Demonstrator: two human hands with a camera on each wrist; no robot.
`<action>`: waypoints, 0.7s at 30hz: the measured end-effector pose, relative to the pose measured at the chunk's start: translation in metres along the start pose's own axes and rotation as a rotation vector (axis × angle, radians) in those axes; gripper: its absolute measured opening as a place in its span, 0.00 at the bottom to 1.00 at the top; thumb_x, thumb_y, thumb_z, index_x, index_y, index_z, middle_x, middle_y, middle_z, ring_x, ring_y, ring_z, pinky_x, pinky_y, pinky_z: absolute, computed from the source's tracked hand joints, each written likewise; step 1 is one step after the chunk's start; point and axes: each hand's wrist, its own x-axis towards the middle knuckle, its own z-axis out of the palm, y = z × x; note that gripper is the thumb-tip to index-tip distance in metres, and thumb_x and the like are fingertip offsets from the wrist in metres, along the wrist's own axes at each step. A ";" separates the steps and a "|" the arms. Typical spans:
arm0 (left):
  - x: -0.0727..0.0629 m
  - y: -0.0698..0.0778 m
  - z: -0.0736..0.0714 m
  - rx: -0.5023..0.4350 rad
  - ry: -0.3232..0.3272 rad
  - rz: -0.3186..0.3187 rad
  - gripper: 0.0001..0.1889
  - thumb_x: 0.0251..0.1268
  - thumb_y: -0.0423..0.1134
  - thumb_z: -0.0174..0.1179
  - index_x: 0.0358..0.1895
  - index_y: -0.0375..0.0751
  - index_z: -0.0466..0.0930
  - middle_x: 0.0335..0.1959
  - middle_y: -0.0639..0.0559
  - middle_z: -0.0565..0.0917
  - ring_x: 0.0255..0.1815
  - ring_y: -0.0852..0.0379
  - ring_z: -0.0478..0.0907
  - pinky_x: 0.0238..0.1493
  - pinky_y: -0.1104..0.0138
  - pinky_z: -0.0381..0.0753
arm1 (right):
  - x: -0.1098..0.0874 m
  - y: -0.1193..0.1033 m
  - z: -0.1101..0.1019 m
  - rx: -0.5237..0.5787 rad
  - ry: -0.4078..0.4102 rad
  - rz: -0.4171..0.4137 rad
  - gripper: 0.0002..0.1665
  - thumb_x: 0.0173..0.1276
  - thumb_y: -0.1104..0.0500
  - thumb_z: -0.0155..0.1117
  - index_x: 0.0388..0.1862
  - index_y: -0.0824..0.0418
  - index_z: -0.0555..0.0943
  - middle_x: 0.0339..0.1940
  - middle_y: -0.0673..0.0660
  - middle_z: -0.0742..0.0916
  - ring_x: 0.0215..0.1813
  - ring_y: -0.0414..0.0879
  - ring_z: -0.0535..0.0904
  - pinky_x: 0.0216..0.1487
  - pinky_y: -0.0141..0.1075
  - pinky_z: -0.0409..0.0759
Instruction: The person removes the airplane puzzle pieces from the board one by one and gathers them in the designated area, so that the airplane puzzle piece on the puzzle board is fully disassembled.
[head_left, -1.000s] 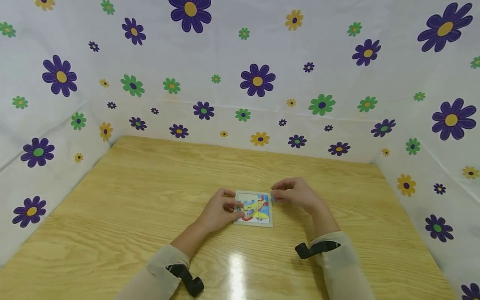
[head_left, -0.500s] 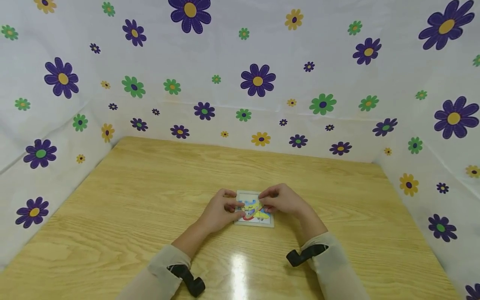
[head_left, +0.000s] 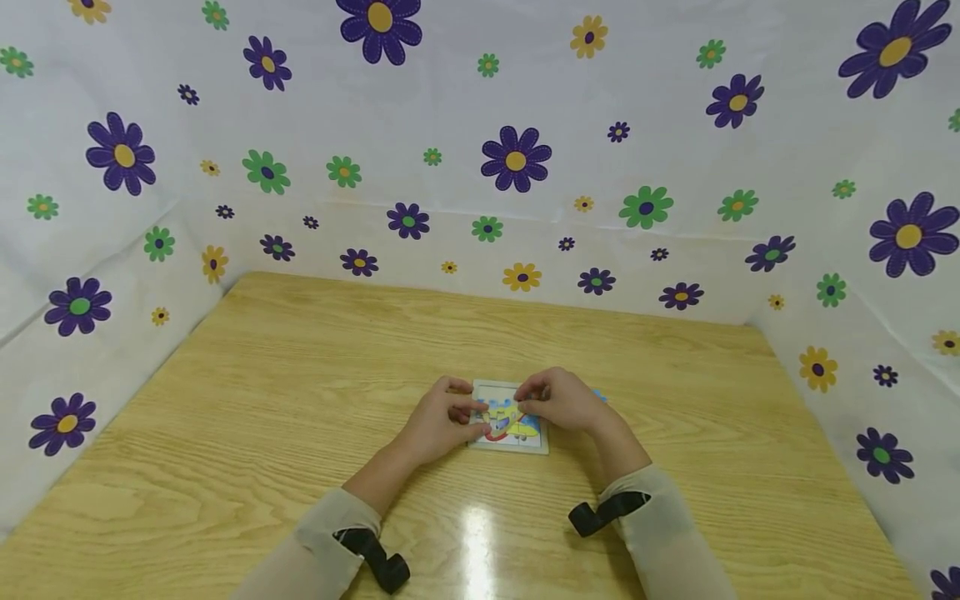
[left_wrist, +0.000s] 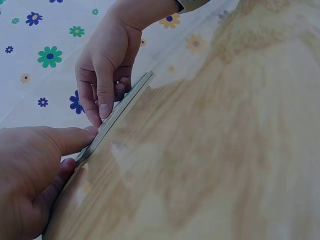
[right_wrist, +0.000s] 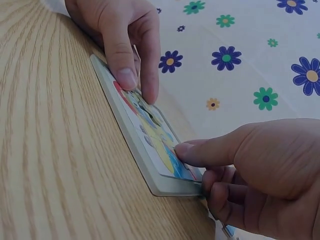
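Note:
A small square jigsaw puzzle (head_left: 534, 442) of a yellow and red plane, in a pale frame, sits on the wooden table. My left hand (head_left: 442, 423) grips its left edge, the thumb (left_wrist: 75, 140) on top in the left wrist view. Over its upper right part, my right hand (head_left: 558, 400) pinches a puzzle piece between thumb and index finger; the fingertips hide most of it. In the right wrist view the right thumb (right_wrist: 200, 151) lies at the picture's edge, the other fingers curled below the frame's corner.
Just beyond the right wrist a bit of blue (head_left: 600, 395) shows on the table (head_left: 337, 358). A white cloth (head_left: 420, 100) with purple, green and yellow flowers surrounds the back and sides. Both forearms carry black straps (head_left: 607, 512).
My right hand has moved left, from beside the frame's right edge to over the picture. The plane's red tail is now covered. My left hand has stayed at the left edge.

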 end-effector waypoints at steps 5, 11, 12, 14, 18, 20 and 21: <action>0.001 0.000 -0.001 -0.004 -0.005 -0.016 0.15 0.59 0.41 0.74 0.48 0.41 0.88 0.63 0.47 0.71 0.43 0.59 0.78 0.46 0.68 0.81 | 0.001 0.000 -0.002 -0.041 -0.011 -0.038 0.08 0.70 0.62 0.66 0.45 0.60 0.88 0.36 0.51 0.88 0.35 0.42 0.75 0.39 0.36 0.74; 0.000 0.003 -0.002 -0.031 -0.003 -0.015 0.15 0.59 0.40 0.73 0.48 0.39 0.88 0.63 0.46 0.71 0.44 0.58 0.78 0.46 0.68 0.81 | 0.001 0.000 -0.002 -0.038 -0.012 -0.047 0.07 0.70 0.62 0.66 0.43 0.60 0.88 0.35 0.51 0.88 0.34 0.42 0.76 0.38 0.35 0.75; -0.001 0.004 -0.002 -0.038 -0.004 -0.015 0.14 0.59 0.40 0.73 0.47 0.39 0.88 0.63 0.46 0.71 0.44 0.58 0.78 0.46 0.68 0.80 | 0.000 0.000 -0.002 -0.041 -0.010 -0.046 0.07 0.70 0.61 0.66 0.43 0.60 0.87 0.35 0.51 0.88 0.34 0.42 0.76 0.38 0.35 0.75; -0.001 0.005 -0.002 -0.048 -0.005 -0.018 0.13 0.59 0.40 0.73 0.46 0.40 0.88 0.63 0.46 0.72 0.44 0.58 0.77 0.46 0.69 0.79 | 0.000 -0.001 -0.001 -0.047 -0.008 -0.041 0.07 0.70 0.61 0.66 0.44 0.60 0.87 0.34 0.51 0.86 0.34 0.42 0.76 0.38 0.35 0.75; -0.002 0.005 -0.002 -0.037 -0.003 -0.015 0.11 0.59 0.40 0.73 0.43 0.41 0.90 0.62 0.47 0.72 0.44 0.59 0.76 0.45 0.71 0.78 | 0.000 -0.001 -0.001 -0.060 -0.004 -0.024 0.07 0.71 0.60 0.66 0.44 0.59 0.87 0.33 0.50 0.85 0.34 0.42 0.75 0.38 0.35 0.75; -0.002 0.005 -0.002 -0.028 0.001 -0.007 0.11 0.59 0.40 0.73 0.43 0.41 0.90 0.62 0.47 0.72 0.43 0.59 0.76 0.44 0.71 0.77 | 0.000 0.000 0.000 -0.063 -0.003 -0.021 0.06 0.71 0.60 0.66 0.43 0.59 0.87 0.33 0.50 0.85 0.34 0.42 0.75 0.39 0.35 0.75; -0.002 0.004 -0.002 -0.024 0.003 -0.004 0.11 0.58 0.40 0.73 0.43 0.42 0.90 0.62 0.47 0.72 0.43 0.59 0.76 0.44 0.71 0.77 | 0.001 0.000 0.000 -0.068 -0.001 -0.020 0.05 0.70 0.60 0.67 0.43 0.58 0.87 0.33 0.50 0.85 0.35 0.42 0.75 0.39 0.35 0.75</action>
